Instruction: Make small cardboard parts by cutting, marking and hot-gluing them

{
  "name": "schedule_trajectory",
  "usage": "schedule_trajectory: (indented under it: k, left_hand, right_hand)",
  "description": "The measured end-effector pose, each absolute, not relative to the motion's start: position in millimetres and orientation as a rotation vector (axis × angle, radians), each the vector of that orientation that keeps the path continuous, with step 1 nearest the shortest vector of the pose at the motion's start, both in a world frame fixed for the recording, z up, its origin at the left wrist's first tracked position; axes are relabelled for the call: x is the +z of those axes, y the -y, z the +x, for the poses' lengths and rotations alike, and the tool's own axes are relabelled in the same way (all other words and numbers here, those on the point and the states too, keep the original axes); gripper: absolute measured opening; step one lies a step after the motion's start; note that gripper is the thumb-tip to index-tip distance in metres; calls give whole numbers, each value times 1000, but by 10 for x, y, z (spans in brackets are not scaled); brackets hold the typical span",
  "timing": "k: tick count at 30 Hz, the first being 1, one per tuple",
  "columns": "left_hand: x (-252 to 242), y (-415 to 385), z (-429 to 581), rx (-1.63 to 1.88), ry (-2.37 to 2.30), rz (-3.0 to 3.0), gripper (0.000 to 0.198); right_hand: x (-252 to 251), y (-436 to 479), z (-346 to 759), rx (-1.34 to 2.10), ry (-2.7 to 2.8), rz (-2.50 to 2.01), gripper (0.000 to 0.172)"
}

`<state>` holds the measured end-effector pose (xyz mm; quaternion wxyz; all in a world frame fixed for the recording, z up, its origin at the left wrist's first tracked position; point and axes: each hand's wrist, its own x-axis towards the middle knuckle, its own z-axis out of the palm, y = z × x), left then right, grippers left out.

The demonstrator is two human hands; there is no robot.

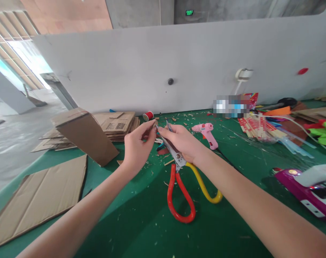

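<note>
My right hand (180, 139) is closed around the blades of a large pair of scissors (178, 157), with a red handle loop and a yellow one hanging down toward me. The blades are parted, their tips pointing up and away. Just left of the tips, my left hand (140, 143) is pinched closed; what it holds, if anything, is too small to make out. Beyond the hands, some small tools (160, 145) are partly hidden. A pink glue gun (205, 132) lies to the right of my right hand.
At left are a tilted cardboard box (84, 134), a flat cardboard sheet (42, 197) and stacked cardboard (117, 123). A red thread spool (148, 115) lies near the white panel (130, 71). Wrapped sticks (259, 127) and a purple appliance (307, 193) occupy the right. Scraps litter the green table (141, 229).
</note>
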<state>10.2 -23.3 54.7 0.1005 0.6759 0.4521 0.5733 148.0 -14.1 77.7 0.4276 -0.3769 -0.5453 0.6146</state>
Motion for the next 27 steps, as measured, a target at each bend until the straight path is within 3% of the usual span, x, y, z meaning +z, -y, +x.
schedule_trajectory:
  k: [12,27]
  left_hand:
    - [466,248,108,1787,-1512,2234,28]
    - [353,174,29,1689,-1427,2562,33]
  right_hand:
    - [732,172,1406,1729,1193,-796,17]
    - [596,129,1354,1716,1137,-799,21]
